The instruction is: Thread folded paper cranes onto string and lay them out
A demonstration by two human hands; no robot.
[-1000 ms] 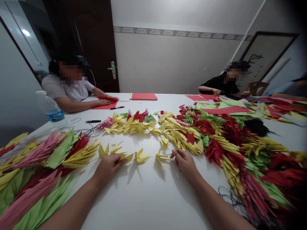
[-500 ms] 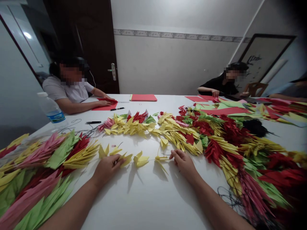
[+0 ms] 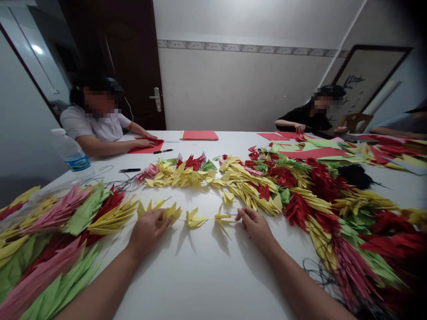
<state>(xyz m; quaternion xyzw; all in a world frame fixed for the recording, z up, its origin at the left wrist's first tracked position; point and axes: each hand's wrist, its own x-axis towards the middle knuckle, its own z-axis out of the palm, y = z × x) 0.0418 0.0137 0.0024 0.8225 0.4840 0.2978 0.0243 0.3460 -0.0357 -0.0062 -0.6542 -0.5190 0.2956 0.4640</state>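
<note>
My left hand (image 3: pixel 151 231) is closed round a yellow folded paper crane (image 3: pixel 173 213), thumb and fingers pinching its side. In a line to the right hang two more yellow cranes, one in the middle (image 3: pixel 194 219) and one near my right hand (image 3: pixel 223 219). A thin thread (image 3: pixel 211 218) runs through them, slightly above the table. My right hand (image 3: pixel 252 224) pinches the thread's right end between thumb and forefinger; whether a needle is there I cannot make out. Further yellow cranes (image 3: pixel 148 206) sit behind my left hand, partly covered by it.
A long garland of paper cranes (image 3: pixel 250 189) curves across the table to the right. Bundled cranes (image 3: pixel 83 204) lie at left near a water bottle (image 3: pixel 74 153). A black pen (image 3: pixel 130 170) and red paper (image 3: pixel 200 135) lie farther back. Two co-workers sit opposite, another at right.
My left hand has shifted slightly left and its grip has turned round the crane. The crane nearest my right hand has swung a little left; my right hand has hardly moved.
</note>
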